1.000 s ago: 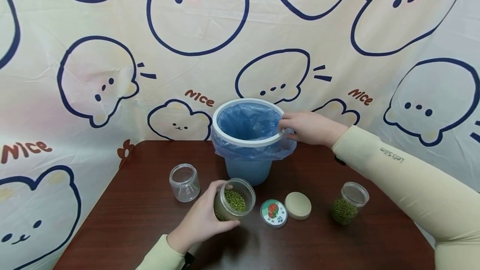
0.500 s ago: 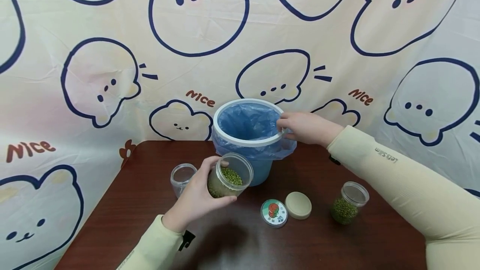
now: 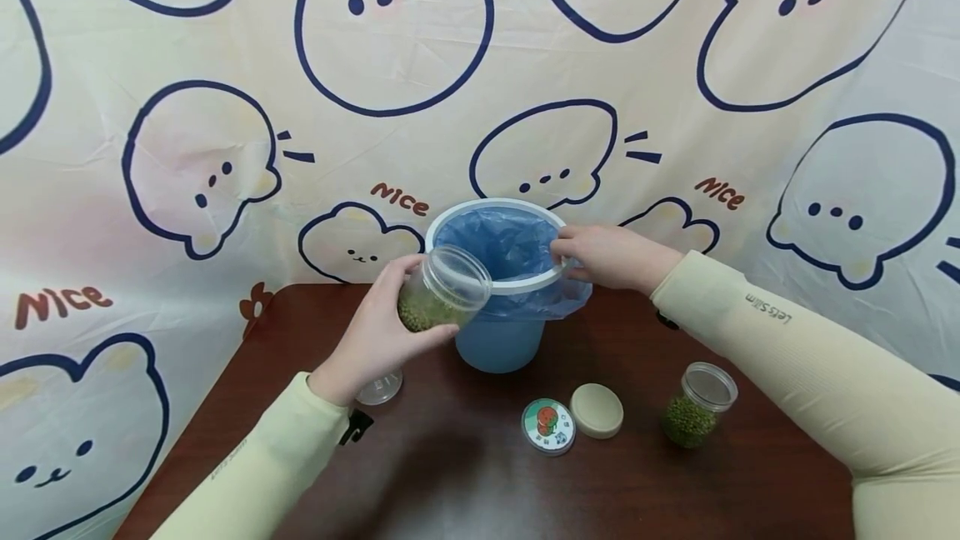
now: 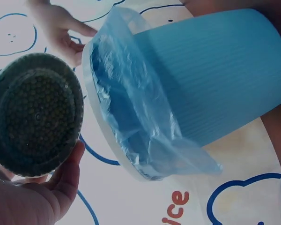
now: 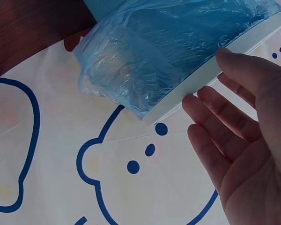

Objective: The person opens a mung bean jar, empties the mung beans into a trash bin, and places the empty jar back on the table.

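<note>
My left hand (image 3: 378,327) grips a clear jar (image 3: 453,277) with green beans, probably mung beans, in its lower part. The jar leans right, its mouth overlapping the near left rim of the blue trash bin (image 3: 501,348) in the head view. In the left wrist view, the beans (image 4: 37,112) show through the jar's round base. My right hand (image 3: 611,257) holds the bin's right rim. From the right wrist, its thumb is seen over the white rim (image 5: 178,101), with the fingers on the outer side. A translucent blue bag (image 5: 126,65) lines the bin and folds over its edge.
A second jar of green beans (image 3: 688,422) stands uncovered at the right. Two lids, one printed (image 3: 548,426) and one beige (image 3: 596,411), lie before the bin. A clear jar (image 3: 382,388) is mostly hidden behind my left hand. A patterned cloth (image 3: 375,148) hangs behind the table.
My left hand has lifted the jar up and forward from the table's middle to the bin's rim and tilted it further. The right hand stays on the rim.
</note>
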Tool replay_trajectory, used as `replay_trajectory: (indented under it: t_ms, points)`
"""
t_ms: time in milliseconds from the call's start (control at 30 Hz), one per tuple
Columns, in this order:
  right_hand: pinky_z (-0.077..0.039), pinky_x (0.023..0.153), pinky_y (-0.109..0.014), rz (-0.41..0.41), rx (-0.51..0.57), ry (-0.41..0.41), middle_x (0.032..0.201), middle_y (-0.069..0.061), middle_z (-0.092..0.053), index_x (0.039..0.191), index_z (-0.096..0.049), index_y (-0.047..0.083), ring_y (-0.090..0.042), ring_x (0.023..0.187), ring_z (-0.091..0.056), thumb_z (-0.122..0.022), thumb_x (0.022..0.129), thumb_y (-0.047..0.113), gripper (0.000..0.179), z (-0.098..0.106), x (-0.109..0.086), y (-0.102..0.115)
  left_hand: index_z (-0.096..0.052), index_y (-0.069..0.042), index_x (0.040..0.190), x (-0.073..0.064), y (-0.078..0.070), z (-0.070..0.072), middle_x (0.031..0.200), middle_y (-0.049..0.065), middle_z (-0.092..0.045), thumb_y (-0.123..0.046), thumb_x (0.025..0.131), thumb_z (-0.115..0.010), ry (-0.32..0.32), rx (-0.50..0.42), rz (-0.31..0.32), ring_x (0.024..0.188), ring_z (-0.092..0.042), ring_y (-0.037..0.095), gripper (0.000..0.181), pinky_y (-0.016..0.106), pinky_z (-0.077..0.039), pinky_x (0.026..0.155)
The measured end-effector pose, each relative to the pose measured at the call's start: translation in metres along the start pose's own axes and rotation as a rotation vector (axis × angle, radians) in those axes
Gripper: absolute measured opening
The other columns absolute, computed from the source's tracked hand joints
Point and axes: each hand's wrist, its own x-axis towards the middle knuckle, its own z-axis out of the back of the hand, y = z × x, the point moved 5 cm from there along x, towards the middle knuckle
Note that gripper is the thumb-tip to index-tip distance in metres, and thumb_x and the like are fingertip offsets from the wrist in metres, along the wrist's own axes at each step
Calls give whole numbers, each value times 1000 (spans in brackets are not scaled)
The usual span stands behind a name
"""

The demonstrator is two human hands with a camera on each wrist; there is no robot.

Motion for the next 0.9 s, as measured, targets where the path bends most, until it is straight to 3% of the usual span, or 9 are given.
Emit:
replay_trajectory:
  t_ms: [300,500,900]
  points:
    - [-59,79,-37,2,-4,-4,99,-5,-65,106,-70,16,-18,86,-66,-79,91,14,18,0,2,0,-34,-19,143,23,2,12,140,10,-50,-42,80,-88,-26,8,68,123,-54,30,87,54,-49,100]
    - [-60,78,-36,-4,-7,-4,100,-6,-66,107,-70,17,-18,86,-66,-79,91,16,18,0,3,-1,-33,-16,148,38,5,19,149,14,-45,-44,82,-86,-33,34,77,131,-49,34,89,60,-47,104]
    - [-58,80,-36,35,0,-21,100,-7,-68,105,-71,16,-18,86,-65,-80,90,15,18,2,3,0,-37,-21,149,59,17,28,153,13,-43,-39,82,-87,-41,2,53,141,-42,35,86,65,-38,112]
